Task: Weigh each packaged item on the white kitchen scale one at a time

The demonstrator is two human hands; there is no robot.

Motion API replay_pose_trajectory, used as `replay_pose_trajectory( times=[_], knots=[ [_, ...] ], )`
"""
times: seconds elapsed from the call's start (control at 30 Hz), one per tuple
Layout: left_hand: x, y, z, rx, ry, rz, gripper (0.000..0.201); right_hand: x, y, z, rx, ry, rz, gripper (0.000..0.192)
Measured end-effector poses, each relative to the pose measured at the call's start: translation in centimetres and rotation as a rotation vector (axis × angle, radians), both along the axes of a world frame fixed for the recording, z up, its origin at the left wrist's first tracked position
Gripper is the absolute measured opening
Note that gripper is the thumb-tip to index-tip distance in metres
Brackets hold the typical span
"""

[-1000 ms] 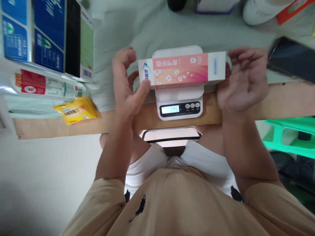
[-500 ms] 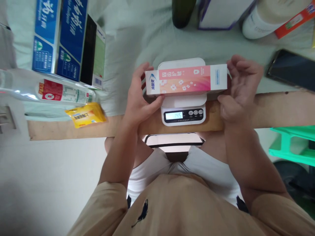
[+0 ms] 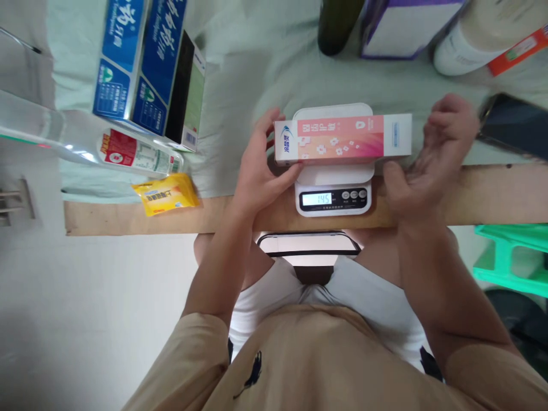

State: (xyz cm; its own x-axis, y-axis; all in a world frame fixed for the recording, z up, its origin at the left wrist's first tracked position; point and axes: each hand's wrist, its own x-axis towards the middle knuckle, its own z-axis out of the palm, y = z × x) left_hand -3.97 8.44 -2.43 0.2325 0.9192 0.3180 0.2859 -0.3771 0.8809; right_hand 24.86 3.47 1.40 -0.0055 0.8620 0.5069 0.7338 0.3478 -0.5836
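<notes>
toothpaste box [image 3: 342, 140] lies crosswise on kitchen scale [image 3: 333, 197] | left hand [image 3: 257, 171] clamped on its left end | right hand [image 3: 432, 160] open, just off right end

Pink box [image 3: 342, 140] covers most of the scale's [image 3: 334, 197] platform; only the far rim and near display strip show. Left hand's [image 3: 257, 168] fingertips hidden behind the box's left end. Right hand [image 3: 432, 160] motion-blurred, finger pose unclear. Dark bottle [image 3: 338, 25], purple-edged box [image 3: 406, 28] and white container [image 3: 471, 45] cut off by the far edge. Phone [image 3: 514, 125] cut by the right edge, part behind the right hand. Clear bottle [image 3: 85, 142] runs off the left edge. Small print on the blue cartons [image 3: 137, 63] unreadable.
</notes>
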Motion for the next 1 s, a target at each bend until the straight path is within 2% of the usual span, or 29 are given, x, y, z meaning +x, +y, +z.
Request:
replay_pose_trajectory(
  times=[0.07,0.1,0.2,0.3,0.43,0.57,0.8,0.9,0.97,1.0],
  knots=[
    [0.2,-0.3,0.3,-0.001,0.011,0.009,0.091,-0.4,0.0,1.8,0.048,-0.124,0.061,0.049],
    [0.3,-0.5,0.5,0.003,0.016,0.01,0.09,-0.7,0.1,2.9,0.015,-0.202,0.118,0.046],
    [0.4,-0.7,0.8,0.032,0.042,0.003,0.085,-2.2,1.4,5.7,-0.179,-0.437,0.309,0.042],
    [0.1,-1.0,1.4,0.076,0.062,0.007,0.077,-3.4,3.1,7.2,-0.303,-0.594,0.407,0.047],
    [-0.7,-1.2,2.3,0.121,-0.006,0.005,0.061,-3.9,4.5,8.1,-0.439,-0.726,0.364,0.05],
    [-1.0,-1.2,2.8,0.11,-0.131,0.081,0.056,-4.1,5.2,8.5,-0.485,-0.835,0.375,0.053],
    [-1.4,-1.1,3.5,-0.089,-0.248,0.229,0.062,-4.6,7.6,8.9,-0.552,-0.95,0.43,0.061],
    [-1.8,-1.2,4.2,-0.133,-0.325,0.242,0.066,-6.2,8.7,10.7,-0.576,-0.983,0.439,0.057],
    [-2.0,-1.3,4.7,-0.185,-0.379,0.251,0.069,-8.5,9.7,12.9,-0.577,-0.914,0.352,0.064],
    [-2.1,-1.4,4.9,-0.216,-0.401,0.256,0.07,-10.0,10.3,14.2,-0.572,-0.804,0.276,0.066]
  ],
)
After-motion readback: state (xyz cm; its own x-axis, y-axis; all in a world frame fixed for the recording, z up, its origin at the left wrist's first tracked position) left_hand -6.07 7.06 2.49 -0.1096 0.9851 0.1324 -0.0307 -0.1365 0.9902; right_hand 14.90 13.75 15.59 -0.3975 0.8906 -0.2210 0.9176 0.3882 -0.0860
